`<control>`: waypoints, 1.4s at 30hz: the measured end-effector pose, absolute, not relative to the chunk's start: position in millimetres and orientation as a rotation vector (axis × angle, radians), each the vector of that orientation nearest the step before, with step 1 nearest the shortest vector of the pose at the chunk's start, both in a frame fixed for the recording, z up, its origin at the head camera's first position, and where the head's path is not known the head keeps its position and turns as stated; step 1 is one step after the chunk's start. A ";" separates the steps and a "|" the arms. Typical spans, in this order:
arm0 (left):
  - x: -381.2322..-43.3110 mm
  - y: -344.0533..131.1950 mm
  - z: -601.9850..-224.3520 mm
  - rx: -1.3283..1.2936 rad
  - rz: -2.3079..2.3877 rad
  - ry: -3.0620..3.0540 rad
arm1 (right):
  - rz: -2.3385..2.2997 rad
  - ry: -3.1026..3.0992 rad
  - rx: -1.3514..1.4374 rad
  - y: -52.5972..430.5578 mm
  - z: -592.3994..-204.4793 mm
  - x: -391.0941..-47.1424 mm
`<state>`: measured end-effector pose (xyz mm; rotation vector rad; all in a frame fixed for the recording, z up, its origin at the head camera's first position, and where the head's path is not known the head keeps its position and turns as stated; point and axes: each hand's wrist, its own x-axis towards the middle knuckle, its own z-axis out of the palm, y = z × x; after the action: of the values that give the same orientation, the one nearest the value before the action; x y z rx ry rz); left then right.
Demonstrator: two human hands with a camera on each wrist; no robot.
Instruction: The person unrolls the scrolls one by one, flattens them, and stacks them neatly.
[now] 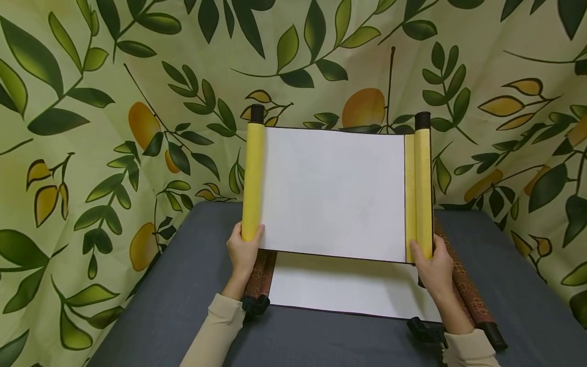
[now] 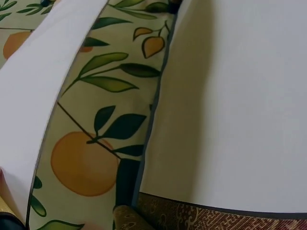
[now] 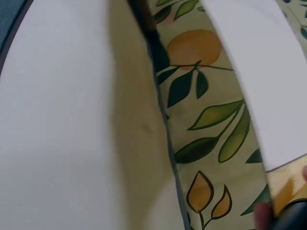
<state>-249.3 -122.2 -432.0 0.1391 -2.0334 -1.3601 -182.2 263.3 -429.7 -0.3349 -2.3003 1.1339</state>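
Observation:
A yellow-edged hanging scroll (image 1: 335, 193) is held up, partly unrolled, with blank white paper facing me. My left hand (image 1: 243, 250) grips the lower end of its left yellow roller (image 1: 253, 178). At the other side, my right hand (image 1: 435, 265) holds the bottom of the right yellow roller (image 1: 424, 193), thumb in front. Black knobs cap both rollers on top. Beneath lies a second, brown-edged scroll (image 1: 348, 290), open on the table and partly covered by the raised one. Both wrist views show the two white sheets, one above the other; the hands barely appear there.
The dark grey table (image 1: 202, 244) carries the brown scroll. Its right brown roller (image 1: 474, 300), black-tipped, slants toward the front right; a brown strip (image 1: 261, 270) shows at left. A leaf-and-fruit patterned cloth (image 1: 298, 102) hangs behind and around the table. Black straps sit at both wrists.

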 end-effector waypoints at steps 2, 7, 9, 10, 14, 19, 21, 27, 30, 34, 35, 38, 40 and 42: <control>-249.8 -123.6 -432.1 0.149 -1.351 -2.033 | 1.178 -2.347 -0.337 263.5 -427.4 -181.6; -250.1 -124.9 -433.4 0.171 -1.306 -2.052 | 1.227 -2.367 -0.350 262.4 -425.7 -183.5; -249.7 -124.8 -434.6 0.167 -1.287 -2.053 | 1.220 -2.351 -0.354 261.9 -426.2 -184.5; -249.7 -124.8 -435.2 0.164 -1.277 -2.051 | 1.220 -2.345 -0.357 261.7 -426.2 -184.7; -250.2 -124.8 -436.5 0.153 -1.248 -2.040 | 1.239 -2.339 -0.378 260.9 -424.7 -183.7; -249.7 -124.2 -435.1 0.154 -1.251 -2.041 | 1.271 -2.317 -0.408 262.1 -423.6 -181.3; -249.4 -124.0 -434.6 0.153 -1.262 -2.037 | 1.270 -2.287 -0.416 263.2 -424.4 -182.1; -250.2 -123.5 -434.8 0.160 -1.294 -2.029 | 1.212 -2.207 -0.452 265.3 -426.1 -185.4; -249.6 -124.0 -434.6 0.171 -1.353 -2.031 | 1.207 -2.182 -0.441 267.4 -427.9 -186.5; -248.2 -124.9 -434.1 0.181 -1.422 -2.048 | 1.214 -2.164 -0.420 270.6 -431.2 -186.9; -247.8 -125.1 -434.1 0.182 -1.434 -2.050 | 1.212 -2.164 -0.415 271.2 -432.0 -186.8; -247.5 -125.4 -434.5 0.183 -1.440 -2.057 | 1.207 -2.142 -0.394 271.9 -433.7 -187.2; -247.7 -125.4 -434.6 0.179 -1.434 -2.056 | 1.203 -2.116 -0.387 271.6 -434.2 -187.6; -248.3 -125.1 -434.6 0.171 -1.427 -2.050 | 1.195 -2.094 -0.389 271.1 -434.2 -188.2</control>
<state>-248.3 -125.1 -434.6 0.1705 -2.0500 -1.4269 -188.2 271.1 -434.2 -0.3887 -2.0945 1.1953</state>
